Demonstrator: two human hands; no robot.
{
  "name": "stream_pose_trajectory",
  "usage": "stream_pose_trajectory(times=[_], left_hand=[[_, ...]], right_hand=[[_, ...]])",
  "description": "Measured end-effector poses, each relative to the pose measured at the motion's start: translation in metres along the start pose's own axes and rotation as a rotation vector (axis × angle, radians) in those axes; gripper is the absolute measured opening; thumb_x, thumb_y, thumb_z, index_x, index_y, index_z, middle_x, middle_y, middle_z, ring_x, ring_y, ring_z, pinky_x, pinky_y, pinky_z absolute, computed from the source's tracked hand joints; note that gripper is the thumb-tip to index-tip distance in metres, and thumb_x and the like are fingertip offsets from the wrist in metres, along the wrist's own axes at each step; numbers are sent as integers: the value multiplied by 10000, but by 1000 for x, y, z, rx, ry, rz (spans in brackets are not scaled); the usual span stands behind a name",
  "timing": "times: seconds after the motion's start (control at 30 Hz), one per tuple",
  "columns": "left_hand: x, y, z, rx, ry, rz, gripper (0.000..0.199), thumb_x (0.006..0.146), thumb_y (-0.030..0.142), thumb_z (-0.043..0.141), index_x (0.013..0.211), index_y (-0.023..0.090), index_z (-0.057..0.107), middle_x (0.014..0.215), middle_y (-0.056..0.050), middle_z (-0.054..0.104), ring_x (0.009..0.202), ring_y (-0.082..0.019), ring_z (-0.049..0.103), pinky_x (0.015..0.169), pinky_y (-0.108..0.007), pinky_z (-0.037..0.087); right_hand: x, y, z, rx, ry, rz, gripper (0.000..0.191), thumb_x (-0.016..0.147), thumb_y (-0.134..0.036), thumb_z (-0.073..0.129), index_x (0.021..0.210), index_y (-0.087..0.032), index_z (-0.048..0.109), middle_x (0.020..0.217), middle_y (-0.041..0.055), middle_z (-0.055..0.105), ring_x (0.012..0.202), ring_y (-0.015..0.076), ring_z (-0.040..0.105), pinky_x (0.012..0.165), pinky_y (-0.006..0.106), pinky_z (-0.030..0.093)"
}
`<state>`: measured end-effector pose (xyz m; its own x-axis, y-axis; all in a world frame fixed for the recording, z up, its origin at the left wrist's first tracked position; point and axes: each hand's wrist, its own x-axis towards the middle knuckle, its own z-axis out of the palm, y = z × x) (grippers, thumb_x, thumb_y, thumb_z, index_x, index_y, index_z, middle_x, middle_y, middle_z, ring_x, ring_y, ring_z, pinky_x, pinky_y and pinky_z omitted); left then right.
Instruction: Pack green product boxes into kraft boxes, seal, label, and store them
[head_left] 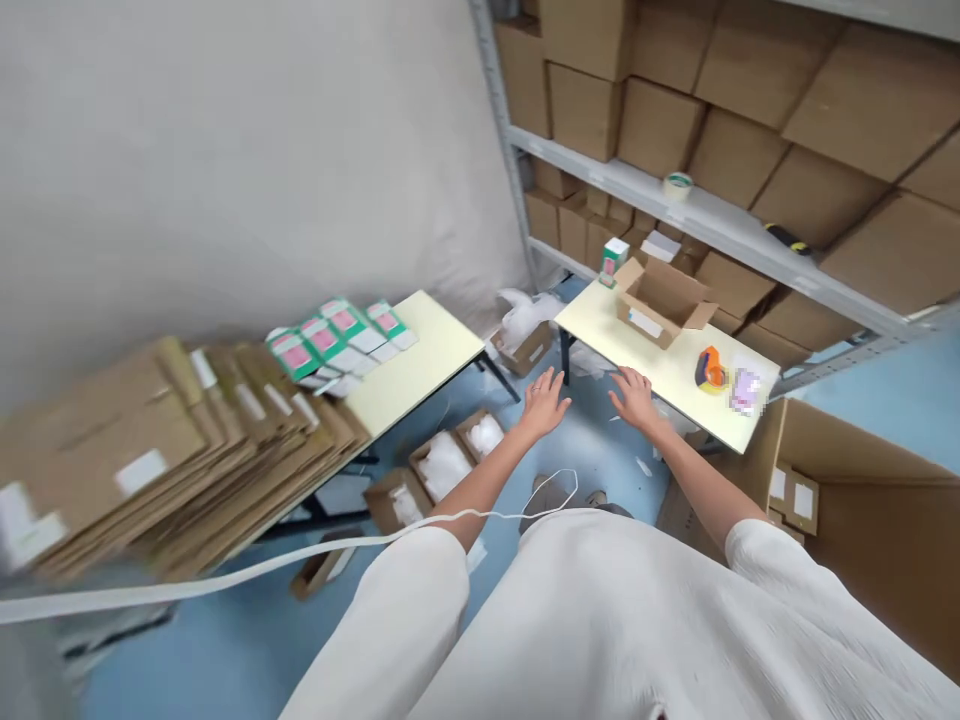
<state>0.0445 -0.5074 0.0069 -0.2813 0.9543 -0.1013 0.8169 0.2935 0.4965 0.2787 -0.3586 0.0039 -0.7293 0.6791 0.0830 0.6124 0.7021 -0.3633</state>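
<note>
Both my hands reach forward over the floor between two tables, empty and with fingers apart. My left hand is in the air off the corner of the left table. Close to the near edge of the right table, my right hand is spread open; whether it touches the edge I cannot tell. An open cardboard box stands on that table, with a green and white carton behind it. An orange and blue tape dispenser and a blurred purple item lie to the right.
Flattened cardboard boxes and several green and white cartons cover much of the left table. Boxes with white packing material sit below it. A shelf holds brown boxes. A white cable crosses before me. A large open box stands right.
</note>
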Motion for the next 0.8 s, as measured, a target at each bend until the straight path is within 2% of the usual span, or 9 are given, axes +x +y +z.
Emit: stream_pose_trajectory(times=[0.17, 0.37, 0.5, 0.63, 0.8], left_hand=[[-99, -64, -3, -14, 46, -193, 700, 1033, 362, 577, 1694, 236, 386, 1808, -184, 281, 1643, -397, 320, 1324, -603, 233], [-227, -136, -1, 19, 44, -406, 717, 1044, 328, 561, 1713, 220, 327, 1813, -201, 256, 1654, -375, 302, 1312, -593, 256], [-313, -174, 2, 8, 56, -500, 701, 1054, 324, 549, 1711, 220, 331, 1810, -202, 266, 1646, -375, 318, 1305, -577, 271], [-392, -203, 6, -17, 47, -566, 682, 1046, 308, 545, 1697, 213, 365, 1806, -194, 284, 1640, -376, 331, 1303, -575, 279], [-461, -238, 7, -72, 16, -638, 679, 1042, 293, 537, 1694, 210, 369, 1800, -202, 297, 1635, -370, 346, 1299, -584, 284]], right_hand=[[4, -68, 41, 13, -131, -184, 510, 1052, -354, 483, 1526, -215, 612, 1645, 194, 507, 1521, 379, 408, 1220, 586, 327], [-11, -168, 101, -15, -252, -383, 499, 1059, -343, 480, 1508, -180, 626, 1622, 215, 530, 1500, 372, 431, 1201, 566, 353], [-37, -237, 141, -36, -322, -443, 492, 1066, -342, 484, 1507, -172, 622, 1620, 211, 537, 1487, 367, 448, 1207, 547, 355], [-72, -299, 176, -41, -401, -477, 494, 1063, -330, 491, 1514, -168, 612, 1627, 214, 529, 1469, 373, 465, 1187, 537, 379], [-107, -358, 211, -25, -508, -519, 499, 1059, -321, 498, 1519, -162, 607, 1630, 210, 526, 1457, 373, 472, 1182, 523, 387]])
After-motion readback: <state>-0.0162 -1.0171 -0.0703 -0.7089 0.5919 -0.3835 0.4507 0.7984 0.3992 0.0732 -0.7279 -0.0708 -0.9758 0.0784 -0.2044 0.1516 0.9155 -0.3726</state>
